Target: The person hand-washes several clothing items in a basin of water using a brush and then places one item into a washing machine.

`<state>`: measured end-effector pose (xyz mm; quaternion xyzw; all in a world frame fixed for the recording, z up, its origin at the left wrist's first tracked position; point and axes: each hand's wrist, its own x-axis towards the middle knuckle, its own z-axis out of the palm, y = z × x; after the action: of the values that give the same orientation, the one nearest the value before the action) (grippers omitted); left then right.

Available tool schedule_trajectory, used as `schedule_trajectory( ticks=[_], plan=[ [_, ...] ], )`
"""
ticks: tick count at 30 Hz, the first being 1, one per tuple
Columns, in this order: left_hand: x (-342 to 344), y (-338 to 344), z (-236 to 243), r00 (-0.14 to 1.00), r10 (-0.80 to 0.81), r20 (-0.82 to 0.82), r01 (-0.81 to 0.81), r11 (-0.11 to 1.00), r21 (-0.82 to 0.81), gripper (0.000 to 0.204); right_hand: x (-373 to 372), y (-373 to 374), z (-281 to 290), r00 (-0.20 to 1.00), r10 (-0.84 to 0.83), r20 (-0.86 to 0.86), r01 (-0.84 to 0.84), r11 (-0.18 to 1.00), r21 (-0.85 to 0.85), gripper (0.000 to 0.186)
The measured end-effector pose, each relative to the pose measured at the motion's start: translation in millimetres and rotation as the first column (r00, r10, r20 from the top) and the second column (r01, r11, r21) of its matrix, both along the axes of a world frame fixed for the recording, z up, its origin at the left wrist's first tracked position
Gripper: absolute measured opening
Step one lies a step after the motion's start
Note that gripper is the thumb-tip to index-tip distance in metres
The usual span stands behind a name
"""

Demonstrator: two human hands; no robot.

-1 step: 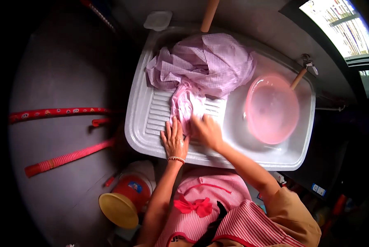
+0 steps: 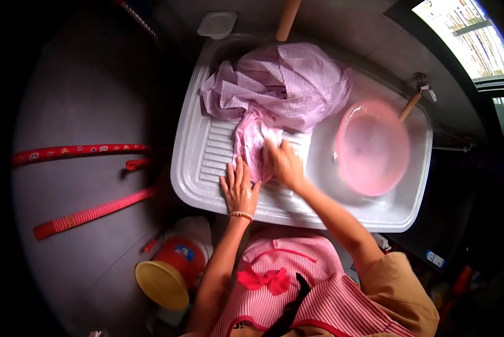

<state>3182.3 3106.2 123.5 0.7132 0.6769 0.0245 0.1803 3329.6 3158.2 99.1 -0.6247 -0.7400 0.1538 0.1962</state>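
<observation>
A lilac checked cloth (image 2: 297, 84) lies bunched at the far side of a pale grey washing sink (image 2: 185, 168), its narrower pink end (image 2: 251, 140) spread over the ribbed washboard (image 2: 219, 146). On the near edge of that pink end rests my left hand (image 2: 239, 190), wet and flat with fingers apart, a beaded bracelet at the wrist. Just right of it, my right hand (image 2: 285, 164) is closed over the cloth. Motion smears its fingertips, and what they grip, if anything, is hidden.
A pink basin (image 2: 373, 149) stands in the sink's right part, below a tap (image 2: 423, 87). Left of my left arm is a red bucket (image 2: 179, 258) with a yellow basin (image 2: 162, 285). Red poles (image 2: 94, 215) lie farther left. A clear tray (image 2: 217, 24) sits behind the sink.
My right hand has shifted slightly away from me along the cloth. My left hand stays in place on its near edge.
</observation>
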Motion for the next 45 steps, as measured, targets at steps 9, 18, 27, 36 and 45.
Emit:
schedule_trajectory(
  ticks=[9,18,27,36,45],
  plan=[
    [-3,-3,1,1.000,-0.006,-0.027,0.005,1.000,-0.011,0.064,3,-22,19,0.991,0.121,0.050,-0.122,0.992,0.018,0.038],
    [6,2,-3,1.000,-0.027,0.014,0.027,1.000,0.015,0.065,6,70,1,0.988,-0.136,0.072,0.126,0.983,0.134,0.031],
    [16,8,4,1.000,-0.023,0.014,0.023,1.000,-0.007,0.065,2,73,-10,0.983,-0.170,0.068,0.164,0.983,0.079,0.037],
    [6,4,4,1.000,0.007,0.021,-0.006,0.999,-0.049,0.062,-3,0,-2,0.989,0.150,-0.016,-0.150,0.988,0.037,0.045],
    [-3,-3,-10,1.000,0.015,0.001,-0.015,1.000,-0.004,0.062,-19,13,14,0.983,0.126,-0.137,-0.121,0.992,0.047,0.037]
  ],
)
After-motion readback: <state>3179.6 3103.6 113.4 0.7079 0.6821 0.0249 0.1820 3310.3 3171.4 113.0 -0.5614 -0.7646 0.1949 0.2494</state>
